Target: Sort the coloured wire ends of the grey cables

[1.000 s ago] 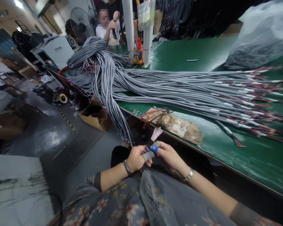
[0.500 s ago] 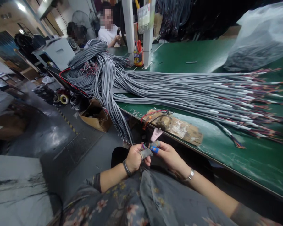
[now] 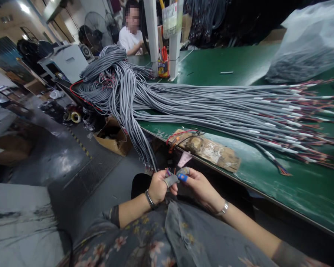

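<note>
Both my hands meet in my lap, below the edge of the green table [image 3: 295, 193]. My left hand [image 3: 159, 186] is closed around the end of a grey cable whose thin coloured wires [image 3: 169, 171] stick up above my fingers. My right hand [image 3: 199, 185], with grey and blue finger cots on its tips, pinches at those same wire ends. A large bundle of grey cables [image 3: 200, 105] lies across the table and droops over its near edge toward my hands.
A taped cardboard pad [image 3: 208, 148] with red wires sits at the table edge. A clear plastic bag [image 3: 306, 48] lies at the far right. An open cardboard box [image 3: 113, 137] stands on the floor. Another person [image 3: 132, 31] sits at the far end by a white post [image 3: 151, 33].
My hands stay together on the wire ends, shifting only slightly. The person at the far end has moved a little to the right and lowered an arm.
</note>
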`<state>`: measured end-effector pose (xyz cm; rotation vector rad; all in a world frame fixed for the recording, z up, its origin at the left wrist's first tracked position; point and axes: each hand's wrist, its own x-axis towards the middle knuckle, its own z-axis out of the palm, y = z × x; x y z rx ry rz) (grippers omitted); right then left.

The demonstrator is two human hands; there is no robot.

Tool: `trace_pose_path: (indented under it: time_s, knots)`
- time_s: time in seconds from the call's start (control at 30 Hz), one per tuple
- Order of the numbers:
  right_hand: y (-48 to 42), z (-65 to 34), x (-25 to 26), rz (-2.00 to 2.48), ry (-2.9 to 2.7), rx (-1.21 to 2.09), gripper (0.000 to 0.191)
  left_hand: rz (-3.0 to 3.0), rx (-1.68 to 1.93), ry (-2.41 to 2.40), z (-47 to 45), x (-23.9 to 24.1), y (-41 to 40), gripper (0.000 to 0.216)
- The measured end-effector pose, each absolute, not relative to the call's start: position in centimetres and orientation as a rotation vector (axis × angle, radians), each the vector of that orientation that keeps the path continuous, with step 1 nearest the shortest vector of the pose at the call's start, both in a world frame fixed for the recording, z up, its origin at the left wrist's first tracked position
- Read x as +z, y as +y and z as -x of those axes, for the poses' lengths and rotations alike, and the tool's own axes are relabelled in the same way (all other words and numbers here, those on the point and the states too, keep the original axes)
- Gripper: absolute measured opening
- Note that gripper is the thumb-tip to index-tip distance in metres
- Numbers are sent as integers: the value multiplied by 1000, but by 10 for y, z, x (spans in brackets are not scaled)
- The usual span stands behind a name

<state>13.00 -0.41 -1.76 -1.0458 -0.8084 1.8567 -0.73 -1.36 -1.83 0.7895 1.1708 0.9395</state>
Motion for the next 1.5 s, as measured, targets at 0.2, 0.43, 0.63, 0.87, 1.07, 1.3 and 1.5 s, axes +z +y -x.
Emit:
trace_pose_path:
  time_s: [0.2,0.43,0.63,0.87,1.07,1.3,1.5]
  knots:
    - [-8,-123,-10,1043,-719,1823,28,-764,992,1234,6,-18,-14,43]
    - [-5,-121,-20,1183,-631,1764,24,-864,905,1183,8,-17,-15,42]
    - [-8,-129,-19,1210,-858,1775,21,-757,1033,1242,7,-22,-14,38]
    - [-6,-135,-17,1160,-867,1803,38,-786,1019,1231,9,-21,-15,40]
    - [-3,-129,-17,1186,-928,1743,38,-886,892,1210,11,-20,-18,37]
    - [14,-145,-33,1095,-505,1694,33,-782,912,1166,15,-9,-15,39]
    - [25,-142,-26,938,-644,1920,42,-714,907,1071,16,0,1,42]
